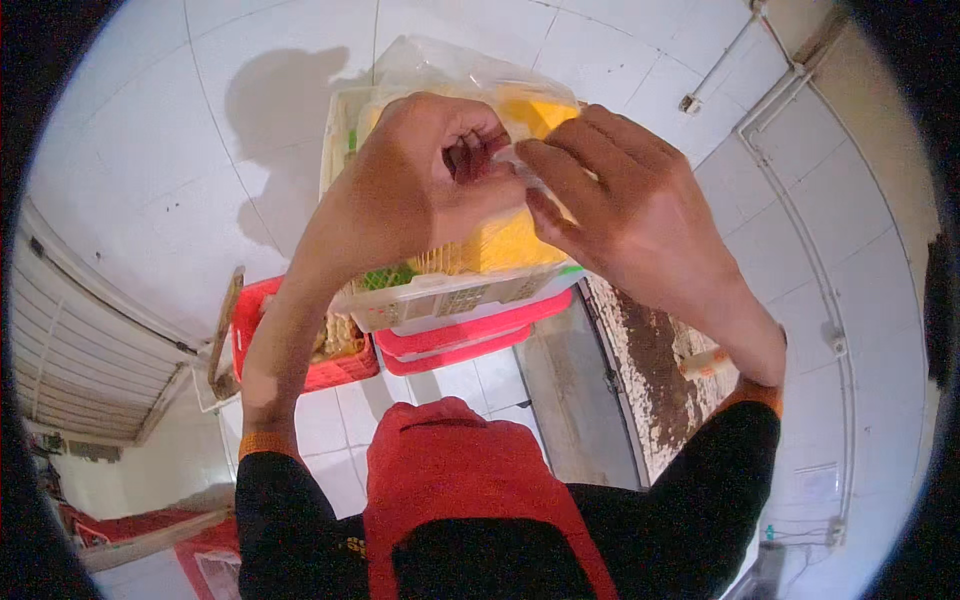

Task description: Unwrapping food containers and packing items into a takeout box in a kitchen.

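Both hands are raised close together before a white plastic crate [420, 292]. My left hand [442, 165] has its fingers curled into a ring, pinching thin clear plastic near the thumb. My right hand [615, 180] has its fingertips on the same clear plastic film [517, 161], just right of the left hand. Behind and below the hands, something yellow [517, 240] sits in the crate under clear plastic. A clear plastic sheet or bag [442, 64] rises over the crate's far side. The hands hide much of the crate.
Red lids or trays [465, 337] lie beneath the crate. At the left, a red basket [341, 371] holds brownish items that I cannot identify. White tiled walls [112, 135] surround the crate, with pipes [795, 202] on the right. A grey panel [574, 390] stands beside a peeling brown surface [652, 367].
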### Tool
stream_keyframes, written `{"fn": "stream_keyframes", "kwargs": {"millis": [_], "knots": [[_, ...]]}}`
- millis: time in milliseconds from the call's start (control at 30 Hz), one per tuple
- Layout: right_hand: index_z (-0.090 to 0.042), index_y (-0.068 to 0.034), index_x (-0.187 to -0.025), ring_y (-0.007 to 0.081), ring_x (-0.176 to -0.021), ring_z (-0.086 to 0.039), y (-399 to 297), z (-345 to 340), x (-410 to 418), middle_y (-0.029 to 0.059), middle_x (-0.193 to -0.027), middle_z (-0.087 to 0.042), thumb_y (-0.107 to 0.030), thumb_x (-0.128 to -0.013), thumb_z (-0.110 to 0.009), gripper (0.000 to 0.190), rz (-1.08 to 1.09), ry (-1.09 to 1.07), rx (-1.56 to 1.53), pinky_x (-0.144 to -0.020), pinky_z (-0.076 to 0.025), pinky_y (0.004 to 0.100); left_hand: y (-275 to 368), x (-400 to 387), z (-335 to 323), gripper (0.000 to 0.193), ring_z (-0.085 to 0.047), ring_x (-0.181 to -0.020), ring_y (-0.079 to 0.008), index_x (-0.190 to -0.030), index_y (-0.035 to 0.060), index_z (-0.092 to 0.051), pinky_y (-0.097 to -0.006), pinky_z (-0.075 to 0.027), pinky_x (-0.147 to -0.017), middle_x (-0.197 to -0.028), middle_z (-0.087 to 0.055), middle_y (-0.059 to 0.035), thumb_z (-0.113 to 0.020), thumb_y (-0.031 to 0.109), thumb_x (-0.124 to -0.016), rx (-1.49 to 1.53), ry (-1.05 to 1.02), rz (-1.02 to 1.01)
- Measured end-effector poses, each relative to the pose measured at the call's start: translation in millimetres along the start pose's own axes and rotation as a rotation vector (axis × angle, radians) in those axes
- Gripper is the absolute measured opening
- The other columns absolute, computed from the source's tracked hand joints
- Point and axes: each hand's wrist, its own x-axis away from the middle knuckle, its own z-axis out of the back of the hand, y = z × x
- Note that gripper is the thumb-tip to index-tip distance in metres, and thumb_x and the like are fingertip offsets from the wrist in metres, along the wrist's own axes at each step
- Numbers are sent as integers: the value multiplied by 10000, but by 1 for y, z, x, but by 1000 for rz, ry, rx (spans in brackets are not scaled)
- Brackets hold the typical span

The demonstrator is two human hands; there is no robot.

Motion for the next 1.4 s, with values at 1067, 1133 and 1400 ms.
{"fn": "stream_keyframes", "kwargs": {"millis": [1067, 1133, 1400], "knots": [[-658, -47, -834, 237, -747, -645, 7, -20, 16, 79, -798, -621, -169, -660, -780, 246, 88, 311, -99, -659, -503, 383, -14, 0, 3, 199, -582, -795, -77, -1015, 15, -671, -252, -490, -745, -848, -641, 10, -731, 96, -843, 5, -160, 9], [-656, -37, -823, 250, -730, -640, -1, -25, 29, 84, -795, -624, -169, -700, -779, 219, 89, 365, -134, -659, -501, 378, -7, 7, -6, 231, -599, -780, -91, -1002, 14, -698, -260, -500, -741, -834, -665, -3, -764, 78, -789, 27, -132, 21], [-614, -3, -877, 251, -788, -588, -28, -72, 63, 94, -823, -636, -139, -853, -702, 164, -457, 553, -820, -768, -466, 357, 1, 17, -17, 154, -649, -760, -117, -879, 6, -731, -288, -535, -739, -799, -723, -38, -795, 106, -781, 92, -71, 52]]}}
